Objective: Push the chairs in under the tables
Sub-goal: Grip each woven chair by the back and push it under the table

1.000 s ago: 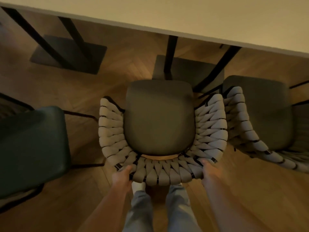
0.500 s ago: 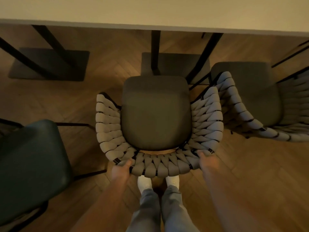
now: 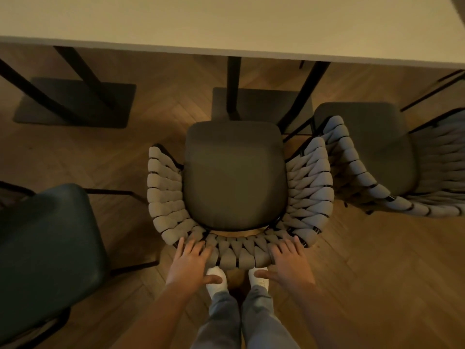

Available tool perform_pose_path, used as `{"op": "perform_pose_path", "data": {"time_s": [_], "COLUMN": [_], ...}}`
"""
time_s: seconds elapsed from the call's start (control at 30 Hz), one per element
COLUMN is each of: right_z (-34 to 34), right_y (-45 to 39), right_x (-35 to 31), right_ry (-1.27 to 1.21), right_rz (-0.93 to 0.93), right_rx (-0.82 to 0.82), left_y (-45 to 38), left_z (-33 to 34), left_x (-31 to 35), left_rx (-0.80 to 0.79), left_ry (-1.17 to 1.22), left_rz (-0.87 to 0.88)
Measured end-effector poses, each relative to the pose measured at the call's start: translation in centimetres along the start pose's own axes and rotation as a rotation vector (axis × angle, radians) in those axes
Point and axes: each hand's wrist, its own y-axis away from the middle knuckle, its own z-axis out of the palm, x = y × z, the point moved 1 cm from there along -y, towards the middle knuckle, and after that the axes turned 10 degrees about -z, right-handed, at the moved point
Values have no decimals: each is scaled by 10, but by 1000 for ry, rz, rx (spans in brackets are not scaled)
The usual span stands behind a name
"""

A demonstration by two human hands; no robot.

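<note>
A chair with a woven grey backrest and a dark seat cushion stands in front of me, facing the pale table. Its seat front lies near the table's black pedestal base, short of the table edge in this view. My left hand rests on the left rear of the backrest with fingers spread and straight. My right hand lies the same way on the right rear. Both thumbs point inward, off the chair.
A second woven chair stands close on the right, almost touching the first. A dark green padded chair is at the left. Another pedestal base sits under the table at left. My feet are directly behind the chair on the wood floor.
Both hands gripped the backrest's rear corners before; now they lie flat on it with fingers spread. The view has levelled out against the table edge.
</note>
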Motion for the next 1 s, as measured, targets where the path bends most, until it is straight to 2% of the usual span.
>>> {"op": "perform_pose_path", "data": {"time_s": [0.23, 0.57, 1.0], "right_z": [0, -31, -77], "right_y": [-23, -59, -107], "right_x": [23, 49, 84], "right_ry": [51, 62, 119], "right_rz": [-60, -62, -39], "right_rx": [-71, 12, -20], "left_y": [-31, -86, -145], "left_z": [-18, -46, -90], "left_x": [-5, -5, 8], "left_rx": [-155, -111, -87], "left_ry": [-67, -62, -75], "left_rz": [54, 92, 91]}}
